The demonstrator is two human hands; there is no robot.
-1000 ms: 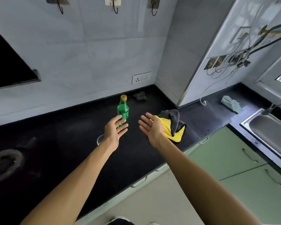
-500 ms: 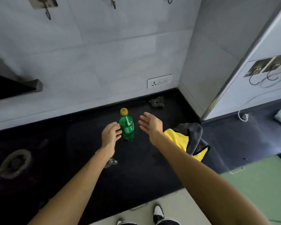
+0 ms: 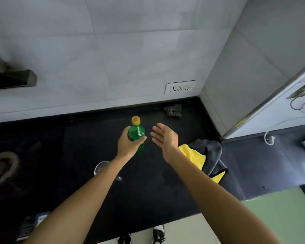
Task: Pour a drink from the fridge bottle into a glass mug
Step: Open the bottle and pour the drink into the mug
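A green plastic bottle (image 3: 136,132) with a yellow cap stands upright on the black counter (image 3: 148,191) near the back wall. My left hand (image 3: 128,145) grips the bottle around its middle, thumb on the right side. My right hand (image 3: 165,138) hovers just to the right of the bottle, palm turned inward, fingers straight, holding nothing. A clear glass mug (image 3: 100,167) sits on the counter below the bottle, mostly hidden behind my left forearm; its handle shows at the forearm's right.
A yellow and grey cloth (image 3: 206,157) lies crumpled on the counter to the right. A dark scrubber (image 3: 173,110) sits in the back corner under a wall socket (image 3: 180,87). A stove burner (image 3: 2,166) is at far left. The fridge side (image 3: 271,106) stands at right.
My left hand has closed around the bottle, which it only neared before. The right hand stays open beside it. The camera has tilted down and moved closer.
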